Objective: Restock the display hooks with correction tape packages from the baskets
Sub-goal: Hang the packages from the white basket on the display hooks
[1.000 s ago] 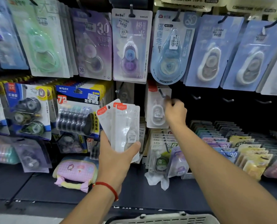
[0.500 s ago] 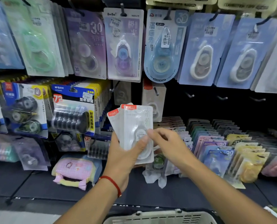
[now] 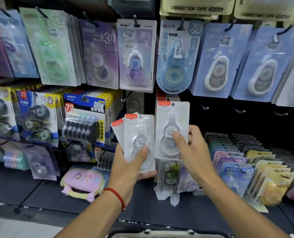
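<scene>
My left hand (image 3: 131, 166) grips a fanned stack of white correction tape packages (image 3: 137, 134) with red top labels, thumb across the front one. My right hand (image 3: 192, 148) pinches one separate white correction tape package (image 3: 173, 124) by its lower right side and holds it upright just right of the stack. Directly behind this package, another white package (image 3: 161, 96) of the same kind hangs on a display hook. Several bare hooks (image 3: 240, 111) stick out of the dark panel to the right.
Blue, purple and green tape packs (image 3: 136, 54) hang in the upper row. Multi-roll packs (image 3: 85, 121) hang at the left. Rows of packages (image 3: 242, 162) stand in trays at the right. A pink pouch (image 3: 82, 183) lies on the dark shelf. A white basket rim (image 3: 168, 233) shows at the bottom.
My right hand left the hook, came down to the stack in my left hand, took one white package from it and lifted it to the right.
</scene>
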The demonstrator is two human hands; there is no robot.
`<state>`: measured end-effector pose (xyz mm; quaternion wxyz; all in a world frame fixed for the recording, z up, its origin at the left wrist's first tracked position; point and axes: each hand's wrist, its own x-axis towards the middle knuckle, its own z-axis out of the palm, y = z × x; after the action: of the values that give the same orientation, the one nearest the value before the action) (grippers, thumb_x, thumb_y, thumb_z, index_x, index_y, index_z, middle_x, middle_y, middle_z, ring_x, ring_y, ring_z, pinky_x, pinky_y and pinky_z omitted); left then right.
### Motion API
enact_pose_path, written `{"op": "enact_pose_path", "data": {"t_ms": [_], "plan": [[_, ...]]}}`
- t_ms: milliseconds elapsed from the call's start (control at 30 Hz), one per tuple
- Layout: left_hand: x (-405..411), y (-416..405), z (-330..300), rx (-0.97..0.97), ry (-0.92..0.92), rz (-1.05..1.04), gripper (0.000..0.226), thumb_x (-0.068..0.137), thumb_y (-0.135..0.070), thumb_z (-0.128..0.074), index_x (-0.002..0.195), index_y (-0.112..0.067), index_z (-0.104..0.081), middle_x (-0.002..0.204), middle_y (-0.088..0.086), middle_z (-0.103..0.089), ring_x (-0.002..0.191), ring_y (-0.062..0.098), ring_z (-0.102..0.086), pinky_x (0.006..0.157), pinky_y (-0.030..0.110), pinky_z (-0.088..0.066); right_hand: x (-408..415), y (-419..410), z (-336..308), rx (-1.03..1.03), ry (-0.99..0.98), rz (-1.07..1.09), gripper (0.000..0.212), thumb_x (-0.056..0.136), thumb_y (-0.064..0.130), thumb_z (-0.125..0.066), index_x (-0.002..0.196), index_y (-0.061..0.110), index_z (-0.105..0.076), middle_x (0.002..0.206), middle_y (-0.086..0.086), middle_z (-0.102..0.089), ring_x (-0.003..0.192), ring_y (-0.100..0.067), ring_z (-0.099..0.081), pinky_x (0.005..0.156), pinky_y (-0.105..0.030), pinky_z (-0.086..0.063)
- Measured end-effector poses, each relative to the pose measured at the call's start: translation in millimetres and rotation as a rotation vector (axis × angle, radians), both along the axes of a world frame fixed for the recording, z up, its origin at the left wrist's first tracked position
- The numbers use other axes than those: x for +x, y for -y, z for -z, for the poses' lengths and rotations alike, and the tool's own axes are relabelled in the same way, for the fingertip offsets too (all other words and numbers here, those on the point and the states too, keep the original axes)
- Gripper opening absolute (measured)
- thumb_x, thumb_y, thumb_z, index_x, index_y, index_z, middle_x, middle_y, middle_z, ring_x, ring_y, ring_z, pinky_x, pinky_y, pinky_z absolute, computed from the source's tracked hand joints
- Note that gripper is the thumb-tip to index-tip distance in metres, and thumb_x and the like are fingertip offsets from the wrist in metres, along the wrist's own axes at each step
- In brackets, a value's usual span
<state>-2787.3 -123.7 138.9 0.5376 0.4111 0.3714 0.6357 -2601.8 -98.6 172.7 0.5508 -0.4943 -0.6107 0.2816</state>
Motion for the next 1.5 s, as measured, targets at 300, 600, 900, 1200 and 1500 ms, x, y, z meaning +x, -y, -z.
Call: {"op": "enact_pose_path", "data": {"t_ms": [300, 600, 900, 1200, 1500], "plan": [[-5.6, -3.0, 1.2, 0.022, -0.035, -0.137, 0.046, 0.081, -0.040, -0.082, 0.122, -0.047, -0.062, 0.119, -0.007, -0.076, 0.103, 0.019, -0.077, 0.067, 0.051, -0.065, 2.3, -9.0, 1.0, 0.024, -0.005, 0.026, 0.016, 0.102, 0.051, -0.062, 0.108, 0.037, -0.058, 0.097, 0.009, -0.074, 0.086, -0.006, -0.073, 0.064, -0.020, -0.053], [-9.8, -4.4, -1.4, 0.046, -0.061, -0.214, 0.040, 0.091, -0.031, -0.079, 0.121, -0.047, -0.059, 0.114, -0.015, -0.074, 0.101, 0.015, -0.077, 0.062, 0.042, -0.065, -8.0, -43.1, 14.2, -0.013, 0.115, 0.183, 0.029, 0.104, 0.054, -0.055, 0.112, 0.027, -0.057, 0.094, 0.003, -0.068, 0.090, -0.022, -0.066, 0.061, -0.037, -0.048], [-10.5, -4.8, 5.3, 0.071, -0.080, -0.196, 0.039, 0.093, -0.030, -0.079, 0.117, -0.054, -0.060, 0.112, -0.021, -0.072, 0.099, 0.008, -0.075, 0.063, 0.044, -0.066, -33.1, -137.9, 7.7, -0.272, 0.100, 0.277, 0.052, 0.110, 0.046, -0.046, 0.145, 0.008, -0.039, 0.138, -0.025, -0.062, 0.126, -0.048, -0.059, 0.091, -0.043, -0.047], [-1.7, -6.9, 2.9, -0.009, 0.022, -0.078, 0.040, 0.092, -0.018, -0.073, 0.122, -0.041, -0.061, 0.112, -0.012, -0.075, 0.096, 0.018, -0.078, 0.063, 0.042, -0.064, -8.6, -112.2, 8.1, -0.244, 0.359, 0.330, 0.044, 0.105, 0.048, -0.056, 0.130, 0.012, -0.055, 0.124, -0.012, -0.065, 0.118, -0.039, -0.063, 0.085, -0.041, -0.049], [5.0, 4.2, -2.4, 0.049, -0.026, 0.251, 0.059, 0.088, -0.024, -0.078, 0.139, -0.040, -0.052, 0.131, -0.002, -0.072, 0.111, 0.029, -0.075, 0.080, 0.056, -0.064, 1.1, 7.5, 4.1, -0.084, 0.293, -0.239, 0.042, 0.087, 0.071, -0.063, 0.118, 0.043, -0.064, 0.113, 0.021, -0.073, 0.100, -0.006, -0.070, 0.084, -0.035, -0.060]]}}
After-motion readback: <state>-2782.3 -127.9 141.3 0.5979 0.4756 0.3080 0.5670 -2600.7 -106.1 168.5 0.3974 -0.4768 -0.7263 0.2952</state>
